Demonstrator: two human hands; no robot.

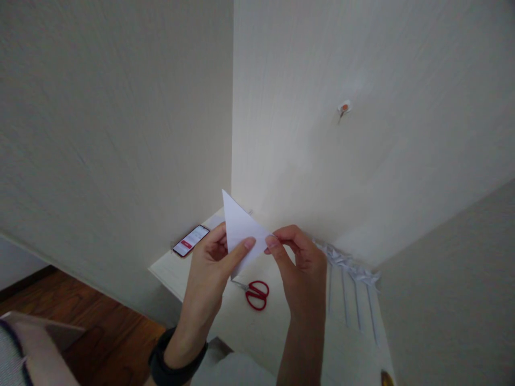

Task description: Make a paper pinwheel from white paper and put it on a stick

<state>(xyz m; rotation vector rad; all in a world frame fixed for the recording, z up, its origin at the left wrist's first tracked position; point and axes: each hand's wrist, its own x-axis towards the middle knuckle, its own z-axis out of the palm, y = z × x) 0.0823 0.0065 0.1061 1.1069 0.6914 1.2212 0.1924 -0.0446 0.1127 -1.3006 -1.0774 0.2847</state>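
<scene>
A white sheet of paper (pixel 241 225), folded into a triangle, is held up above the table with one sharp corner pointing up. My left hand (pixel 215 262) grips its lower left part, thumb on the front face and fingers behind. At the right corner my right hand (pixel 300 257) pinches the paper between thumb and fingertips. Below the paper, between my hands, lie scissors (pixel 257 295) with red handles; their blades are partly hidden. A phone (pixel 191 240) with a lit screen rests on the table beyond my left hand.
The white table (pixel 241 332) sits in a corner between walls. Along its right side lie several folded paper pieces (pixel 346 262) with thin stems. A hook (pixel 344 108) is fixed to the wall. Wooden floor (pixel 108 332) shows at lower left.
</scene>
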